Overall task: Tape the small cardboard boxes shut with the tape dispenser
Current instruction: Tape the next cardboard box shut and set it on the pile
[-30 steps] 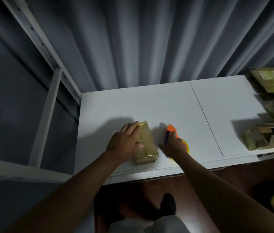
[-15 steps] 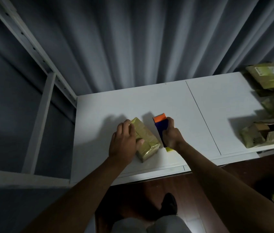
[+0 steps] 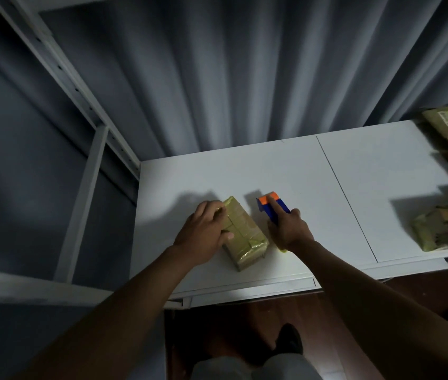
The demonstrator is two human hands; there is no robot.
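Observation:
A small cardboard box [image 3: 247, 237], wrapped in shiny yellowish tape, lies slanted on the white table [image 3: 299, 176] near its front edge. My left hand [image 3: 203, 231] rests on the box's left side and holds it down, thumb on top. To the right of the box, my right hand [image 3: 288, 229] grips the tape dispenser [image 3: 271, 205], blue with an orange tip; the index finger lies along its top. The dispenser stands just beside the box, apart from it. A yellow bit of the tape roll shows under my palm.
Several more small cardboard boxes [image 3: 442, 229] are piled at the table's right edge, one open. A white metal shelf frame [image 3: 85, 209] stands to the left, a grey curtain behind the table. My foot [image 3: 288, 341] is on the dark wood floor below.
My right hand has lifted the dispenser's orange tip up and away from me, alongside the box. The box has turned to a slant under my left hand.

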